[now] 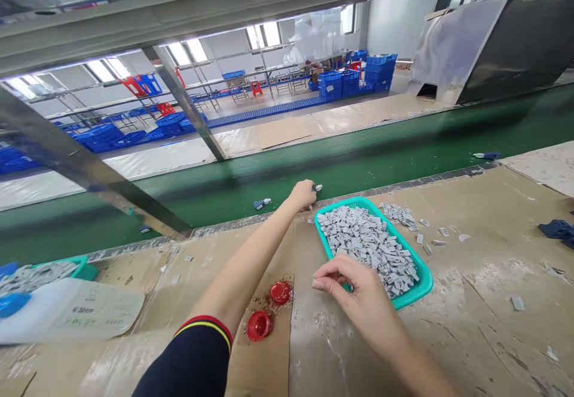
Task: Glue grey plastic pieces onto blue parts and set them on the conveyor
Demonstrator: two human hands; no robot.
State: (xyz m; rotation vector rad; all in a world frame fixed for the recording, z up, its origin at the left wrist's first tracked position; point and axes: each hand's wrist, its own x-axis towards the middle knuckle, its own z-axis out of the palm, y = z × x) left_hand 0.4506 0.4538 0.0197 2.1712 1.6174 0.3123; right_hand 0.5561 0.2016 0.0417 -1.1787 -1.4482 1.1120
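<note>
My left hand [304,194] stretches out over the near side of the green conveyor belt [381,161]. Its fingers are closed around a small dark-blue part with a pale grey end [318,188], mostly hidden by the hand. A similar blue-and-grey part [262,204] lies on the belt to the left. My right hand [354,286] hovers in front of a turquoise basket [425,280] heaped with small grey plastic pieces [365,241]. Its thumb and forefinger are pinched together; whatever they hold, if anything, is too small to make out.
Two red caps [259,325] sit on the cardboard between my arms. Loose grey pieces [399,214] are scattered right of the basket. A white plastic jug [89,310] lies at left, by another basket [87,268]. A slanted metal post [134,197] stands left of my arm.
</note>
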